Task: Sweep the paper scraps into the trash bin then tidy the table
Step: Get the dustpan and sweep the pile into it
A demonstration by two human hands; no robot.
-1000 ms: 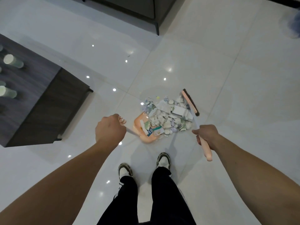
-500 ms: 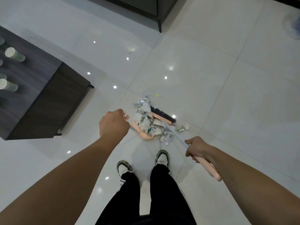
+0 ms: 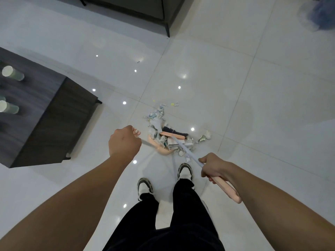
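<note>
The person stood over the white tiled floor (image 3: 235, 87), both arms reaching down toward the middle of the frame. The left hand (image 3: 124, 142) was closed in a fist around the top of the dustpan's handle, a bit of pink grip poking out past the knuckles. Just to the right of that hand, and lower down near the floor, sat the pink dustpan (image 3: 161, 148), tipped so its comb-toothed edge faced the person's shoes (image 3: 184, 171).

The right hand (image 3: 212, 166), at the centre right, was wrapped around the broom (image 3: 183, 148) where the pale shaft met the pink grip, the grip's end sticking out behind the wrist. The shaft ran up and left from that hand to the broom head, which lay across the pile of paper scraps (image 3: 157, 115) and against the dustpan's mouth. Scraps were heaped in and above the pan, between the two hands; a few loose ones lay just right of the broom head, and tiny bits further up.

At the left edge stood a dark counter (image 3: 54, 115) bearing pale green cups (image 3: 12, 74).
</note>
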